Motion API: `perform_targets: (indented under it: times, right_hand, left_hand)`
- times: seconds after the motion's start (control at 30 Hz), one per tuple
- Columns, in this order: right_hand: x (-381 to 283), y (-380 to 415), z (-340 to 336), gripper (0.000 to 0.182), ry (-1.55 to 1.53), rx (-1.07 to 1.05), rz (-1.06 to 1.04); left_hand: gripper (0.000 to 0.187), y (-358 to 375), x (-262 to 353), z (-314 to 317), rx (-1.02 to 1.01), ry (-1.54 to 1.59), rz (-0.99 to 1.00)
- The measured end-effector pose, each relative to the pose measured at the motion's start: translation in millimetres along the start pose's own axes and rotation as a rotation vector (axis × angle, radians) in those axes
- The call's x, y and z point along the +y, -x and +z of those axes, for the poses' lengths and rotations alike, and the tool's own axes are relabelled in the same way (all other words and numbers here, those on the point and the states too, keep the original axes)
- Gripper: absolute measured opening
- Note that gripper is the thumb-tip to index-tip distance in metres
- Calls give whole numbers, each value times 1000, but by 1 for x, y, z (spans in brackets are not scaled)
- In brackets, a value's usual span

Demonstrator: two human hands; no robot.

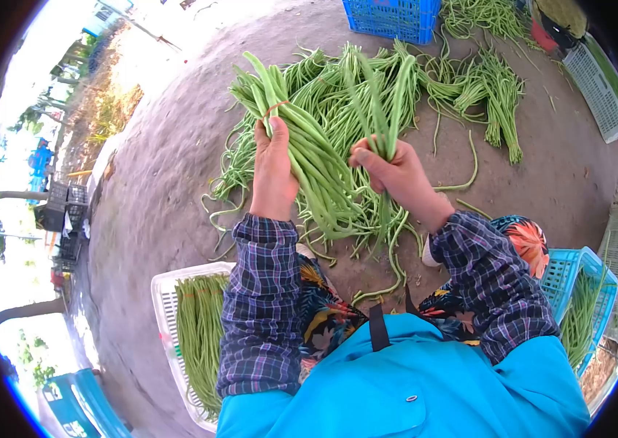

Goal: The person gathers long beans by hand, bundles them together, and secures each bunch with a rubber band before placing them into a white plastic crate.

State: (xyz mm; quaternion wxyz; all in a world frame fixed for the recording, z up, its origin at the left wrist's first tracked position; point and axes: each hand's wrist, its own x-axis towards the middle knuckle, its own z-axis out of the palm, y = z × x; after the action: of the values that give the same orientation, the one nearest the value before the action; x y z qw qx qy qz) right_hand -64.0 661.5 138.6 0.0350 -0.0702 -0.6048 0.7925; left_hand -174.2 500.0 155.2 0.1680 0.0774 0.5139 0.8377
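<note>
My left hand (pixel 274 171) is closed around a thick bundle of long green beans (pixel 316 160), tilted, with a red band (pixel 275 109) round its upper part. To the right, my right hand (pixel 400 175) grips a few loose long beans (pixel 384 109) that stick up above the fingers and hang below them. Under both hands a big heap of long beans (pixel 309 80) lies tangled on the ground. The bundle hides part of this heap.
A white crate (pixel 166 321) of beans stands at my left, a light blue crate (pixel 568 255) of beans at my right. Further off are a blue crate (pixel 396 22), a bean bunch (pixel 502 109) and a grey crate (pixel 597 87). Stray beans lie on the bare ground (pixel 155 197).
</note>
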Motion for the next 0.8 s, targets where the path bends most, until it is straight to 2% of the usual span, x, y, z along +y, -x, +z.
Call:
perform_targets:
  times: [0.03, 0.1, 0.13, 0.2, 0.27, 0.37, 0.43, 0.47, 0.53, 0.6, 0.8]
  right_hand:
    - [4, -4, 11, 18, -3, 3, 4]
    - [14, -13, 28, 15, 274, 120, -252]
    - [15, -16, 31, 15, 272, 122, -252]
    - [12, -20, 34, 24, 590, 125, -447]
    - [13, -19, 40, 25, 604, 143, -412]
    - [11, -21, 41, 23, 705, 117, -425]
    - [-2, -19, 44, 22, 727, -1, -261]
    - [1, -20, 48, 22, 732, -14, -263]
    - [5, -20, 54, 22, 522, -121, -219]
    - [15, -19, 55, 23, 531, -153, -244]
    - [33, 1, 60, 23, 587, -190, -172]
  left_hand:
    - [46, 2, -1, 2, -23, -10, -15]
    - [53, 4, -3, 4, -58, -36, -14]
    - [53, 5, -5, 4, -59, -37, -16]
    - [56, 8, -7, 7, 13, -68, 19]
    - [55, 11, -7, 4, -34, -73, 47]
    - [39, 15, -5, 1, -10, -120, 15]
    - [36, 16, -1, -4, -9, -91, 25]
    - [34, 18, 1, -9, -9, -66, 34]
    - [35, 20, 4, -16, 5, -30, 40]
    - [39, 18, 4, -17, 9, 40, 34]
    - [28, 15, -6, -24, 96, 34, 73]
